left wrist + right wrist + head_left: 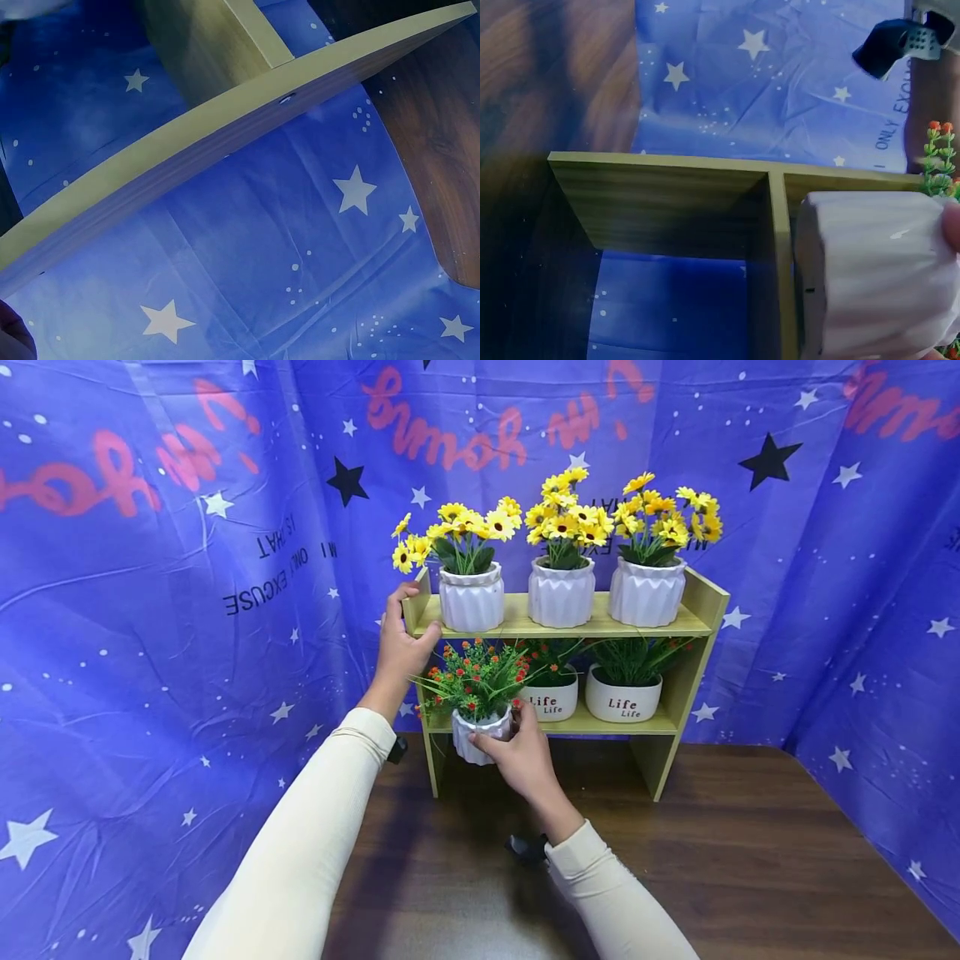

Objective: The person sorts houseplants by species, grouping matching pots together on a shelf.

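A small two-tier wooden shelf (517,627) stands on the table. My left hand (401,643) grips its upper left side, fingers over the side panel and thumb at the front; in the left wrist view only a bit of that hand shows at the lower left corner. My right hand (525,756) holds a ribbed white flowerpot (467,742) with a red-flowered green plant (474,681) in it, at the front left of the lower tier. The right wrist view shows the pot (885,277) close to the lower board. Whether its base touches the board, I cannot tell.
Three white pots with yellow flowers (562,597) line the top tier. Two rounded white "Life" pots (624,696) with green plants sit on the lower tier, the left one partly hidden. A blue star-printed cloth (300,635) hangs behind; the table (750,843) is dark wood.
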A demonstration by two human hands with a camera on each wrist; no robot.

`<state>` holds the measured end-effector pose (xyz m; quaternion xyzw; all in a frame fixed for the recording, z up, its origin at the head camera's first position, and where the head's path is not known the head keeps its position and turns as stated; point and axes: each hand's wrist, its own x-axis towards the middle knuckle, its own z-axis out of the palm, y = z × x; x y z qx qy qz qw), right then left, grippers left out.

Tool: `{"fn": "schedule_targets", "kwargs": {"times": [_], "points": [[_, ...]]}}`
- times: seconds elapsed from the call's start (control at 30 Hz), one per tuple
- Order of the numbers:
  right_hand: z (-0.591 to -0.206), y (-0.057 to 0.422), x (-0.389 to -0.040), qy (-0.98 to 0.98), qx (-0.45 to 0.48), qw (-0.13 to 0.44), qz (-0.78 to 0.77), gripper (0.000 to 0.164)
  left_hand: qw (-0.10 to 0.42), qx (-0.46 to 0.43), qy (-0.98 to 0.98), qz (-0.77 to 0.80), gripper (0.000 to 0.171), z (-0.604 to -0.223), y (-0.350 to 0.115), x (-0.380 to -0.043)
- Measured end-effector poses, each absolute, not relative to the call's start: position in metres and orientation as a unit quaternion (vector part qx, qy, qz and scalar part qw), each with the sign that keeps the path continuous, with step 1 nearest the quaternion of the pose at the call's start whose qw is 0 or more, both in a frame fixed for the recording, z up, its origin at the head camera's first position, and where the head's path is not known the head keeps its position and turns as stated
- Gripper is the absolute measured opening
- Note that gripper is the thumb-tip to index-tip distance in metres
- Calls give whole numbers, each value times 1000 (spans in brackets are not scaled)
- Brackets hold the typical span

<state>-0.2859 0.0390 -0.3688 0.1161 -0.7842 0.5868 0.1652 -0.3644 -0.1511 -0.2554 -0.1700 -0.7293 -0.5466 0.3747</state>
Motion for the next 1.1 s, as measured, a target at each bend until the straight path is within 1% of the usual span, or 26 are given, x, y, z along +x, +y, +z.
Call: {"fn": "schedule_targets", "kwargs": {"times": [0.27, 0.5, 0.67, 0.77, 0.93, 1.0, 1.1], "points": [[-359, 32, -301, -791, 91, 163, 583, 72, 380, -190, -712, -559, 56, -254, -149, -366], [-344, 27, -316, -799, 80, 135, 580, 68, 374, -182, -722, -552, 56, -253, -151, -364], [-338, 23, -323, -797, 74, 115, 588, 69, 361, -183, -721, -563, 55, -254, -151, -365], [-337, 19, -327, -780, 79, 106, 611, 70, 364, -188, -714, -567, 55, -253, -150, -364], [-339, 12, -334, -749, 99, 98, 647, 69, 366, -188, -716, -564, 52, -239, -142, -335], [-340, 10, -336, -741, 104, 97, 657, 70, 362, -184, -720, -563, 52, -240, -142, -336], [-341, 7, -339, -739, 106, 104, 657, 71, 364, -183, -724, -557, 54, -249, -148, -351]]}}
